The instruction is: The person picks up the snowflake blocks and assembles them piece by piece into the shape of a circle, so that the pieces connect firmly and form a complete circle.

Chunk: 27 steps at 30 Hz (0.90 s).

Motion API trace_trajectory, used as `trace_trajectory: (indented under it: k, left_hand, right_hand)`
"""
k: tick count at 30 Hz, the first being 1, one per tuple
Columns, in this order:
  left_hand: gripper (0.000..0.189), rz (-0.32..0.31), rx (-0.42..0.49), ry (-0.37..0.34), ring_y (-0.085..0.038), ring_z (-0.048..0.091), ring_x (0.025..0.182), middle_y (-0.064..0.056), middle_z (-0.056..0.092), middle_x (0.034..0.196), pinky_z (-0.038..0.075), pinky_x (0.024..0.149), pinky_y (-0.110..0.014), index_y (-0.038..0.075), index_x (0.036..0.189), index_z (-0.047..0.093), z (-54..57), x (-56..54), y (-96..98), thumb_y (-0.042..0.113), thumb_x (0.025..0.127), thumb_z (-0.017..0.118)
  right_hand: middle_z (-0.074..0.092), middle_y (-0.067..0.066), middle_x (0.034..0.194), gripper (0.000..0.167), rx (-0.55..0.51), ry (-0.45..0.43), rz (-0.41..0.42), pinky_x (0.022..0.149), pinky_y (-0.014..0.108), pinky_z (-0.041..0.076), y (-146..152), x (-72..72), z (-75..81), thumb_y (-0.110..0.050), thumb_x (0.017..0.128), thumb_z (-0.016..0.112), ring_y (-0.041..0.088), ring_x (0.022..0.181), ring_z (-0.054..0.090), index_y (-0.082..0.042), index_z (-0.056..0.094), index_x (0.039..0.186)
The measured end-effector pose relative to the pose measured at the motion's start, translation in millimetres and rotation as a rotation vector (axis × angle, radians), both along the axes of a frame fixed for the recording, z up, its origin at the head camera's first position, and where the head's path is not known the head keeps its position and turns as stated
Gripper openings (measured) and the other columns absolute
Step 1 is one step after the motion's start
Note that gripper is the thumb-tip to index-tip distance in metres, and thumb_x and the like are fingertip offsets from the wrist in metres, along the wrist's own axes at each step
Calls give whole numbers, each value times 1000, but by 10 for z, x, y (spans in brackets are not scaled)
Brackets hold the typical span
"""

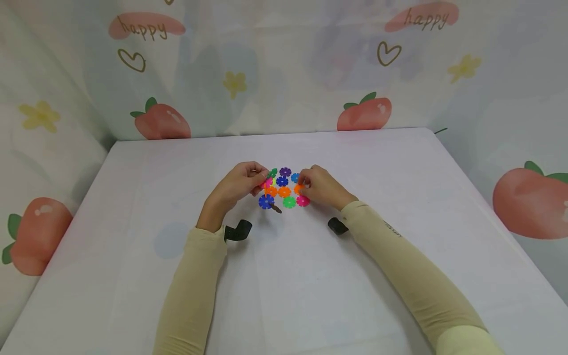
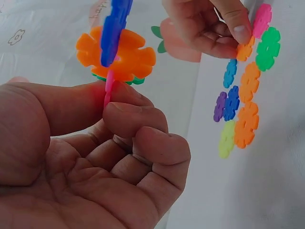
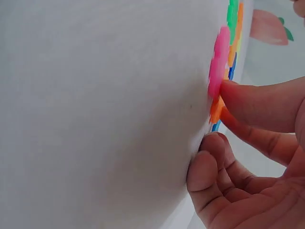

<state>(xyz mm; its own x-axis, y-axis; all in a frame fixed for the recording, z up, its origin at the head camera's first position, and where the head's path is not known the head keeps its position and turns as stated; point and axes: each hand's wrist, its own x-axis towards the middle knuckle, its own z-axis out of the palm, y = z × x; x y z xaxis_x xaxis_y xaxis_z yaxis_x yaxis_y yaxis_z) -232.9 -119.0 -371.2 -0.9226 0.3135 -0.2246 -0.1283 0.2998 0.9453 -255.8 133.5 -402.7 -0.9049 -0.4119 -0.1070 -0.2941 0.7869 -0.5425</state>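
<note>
My left hand [image 1: 238, 183] holds up a small joined cluster of notched, flower-shaped plastic discs, its thumb and forefinger pinching a pink disc [image 2: 108, 90]. Slotted to that are an orange disc [image 2: 131, 55], a blue disc [image 2: 114, 33] seen edge-on, and a green disc [image 2: 138, 81] mostly hidden behind. A small brown piece [image 1: 276, 209] juts from beside the blue disc. With thumb and forefinger, my right hand [image 1: 326, 187] pinches an orange disc [image 3: 217, 110] at the table surface. Beside it lies a loose pink disc [image 3: 219, 62], close to the thumb.
More loose discs lie between the hands: green [image 1: 289, 202], orange [image 1: 284, 192], dark blue [image 1: 282, 181], purple [image 1: 285, 171], light blue [image 1: 295, 177] and yellow [image 2: 227, 138]. A white cloth covers the table [image 1: 284, 286]. Behind it hangs a printed curtain [image 1: 284, 64]. Black wrist mounts [image 1: 238, 230] sit under both sleeves.
</note>
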Motion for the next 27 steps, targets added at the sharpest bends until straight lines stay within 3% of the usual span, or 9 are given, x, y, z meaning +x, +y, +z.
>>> trace_trajectory:
  k: [8,15,22,27]
  left_hand:
    - [28,-14,-34,-25,-21,56,85,-12,60,101,52,80,-27,-4,132,62,11,15,42,16,113,57]
    - [26,-23,-52,-29,-23,56,86,-13,61,104,51,80,-28,-3,131,62,2,37,71,14,113,57]
    - [26,-39,-61,-29,-30,58,93,-14,62,106,52,80,-28,-3,132,62,-41,29,109,13,113,57]
    - [25,-42,-70,-34,-24,56,87,-13,62,105,51,81,-29,-2,131,62,-48,30,130,14,113,57]
  right_hand:
    - [65,18,106,21,-32,-50,-65,94,43,55,133,31,6,-3,100,72,33,100,60,2,59,116]
    - [66,15,99,18,-99,5,-109,87,42,54,278,84,12,1,100,67,32,95,60,1,67,118]
    - [67,13,95,12,-208,40,-171,83,38,55,303,86,53,-2,101,67,30,91,62,0,71,113]
    - [71,15,94,13,-362,-36,-197,73,31,56,300,88,103,-5,102,69,33,83,67,1,70,114]
